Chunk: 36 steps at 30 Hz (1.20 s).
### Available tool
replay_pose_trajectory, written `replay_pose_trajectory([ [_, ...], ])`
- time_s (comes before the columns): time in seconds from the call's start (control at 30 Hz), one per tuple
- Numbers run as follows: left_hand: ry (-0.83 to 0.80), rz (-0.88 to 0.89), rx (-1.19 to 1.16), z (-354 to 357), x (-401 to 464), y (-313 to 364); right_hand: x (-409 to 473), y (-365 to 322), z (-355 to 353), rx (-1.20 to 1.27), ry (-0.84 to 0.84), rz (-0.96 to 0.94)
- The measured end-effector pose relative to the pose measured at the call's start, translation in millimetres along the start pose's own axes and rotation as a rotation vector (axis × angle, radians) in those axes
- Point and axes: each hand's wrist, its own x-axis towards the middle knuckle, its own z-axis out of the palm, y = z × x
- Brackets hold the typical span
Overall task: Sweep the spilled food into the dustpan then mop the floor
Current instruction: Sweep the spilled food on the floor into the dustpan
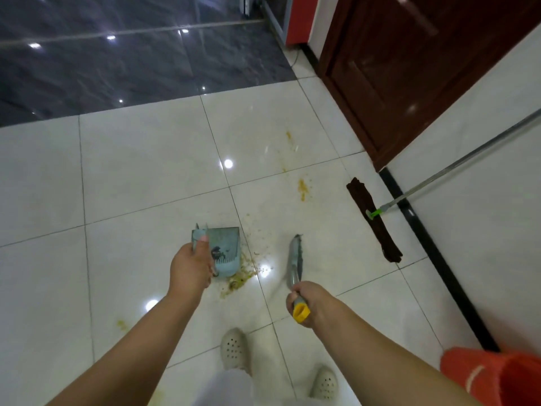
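My left hand [191, 266] grips the handle of a light blue dustpan [227, 250] that rests on the white tiled floor, its mouth facing right. My right hand [306, 303] is shut on a broom handle with a yellow end [301, 312]; the grey broom head [295, 257] is blurred, just right of the pan. Yellow-green spilled food [243, 278] lies at the pan's lip, with crumbs spread between pan and broom. More yellow smears [302, 189] lie farther away on the tiles. A flat mop with a dark brown pad [373, 221] rests on the floor to the right, its metal pole [468, 158] leaning on the wall.
A dark wooden door [409, 68] and a white wall with black skirting [433, 250] bound the right side. An orange-red bucket [494, 376] stands at the lower right. Dark glossy flooring [117, 60] begins beyond the white tiles. My feet in pale perforated shoes [234, 348] stand close behind the spill.
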Motion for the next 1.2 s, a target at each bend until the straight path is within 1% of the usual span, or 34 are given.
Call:
replay_pose_trajectory([
  [0.17,-0.005,0.020,0.002,-9,18,15,-12,17,33,-0.044,-0.063,0.052],
  [0.3,-0.002,0.038,0.041,-4,25,21,-23,11,34,-0.061,-0.083,0.041],
  [0.4,-0.011,0.053,0.097,4,25,22,-33,0,33,-0.031,-0.088,0.023],
  [0.57,-0.017,0.072,0.129,24,20,22,-36,-26,14,0.011,-0.033,-0.030],
  [0.77,-0.026,0.095,0.161,44,21,31,-9,-81,-21,0.009,0.056,-0.140],
  [0.9,-0.033,0.065,0.083,56,27,33,12,-122,-40,-0.013,0.104,-0.176],
  [1.03,-0.082,0.021,-0.020,63,30,26,34,-152,-51,-0.045,0.127,-0.190],
  [1.2,-0.090,0.023,-0.016,67,37,13,54,-160,-42,-0.146,0.137,-0.187],
])
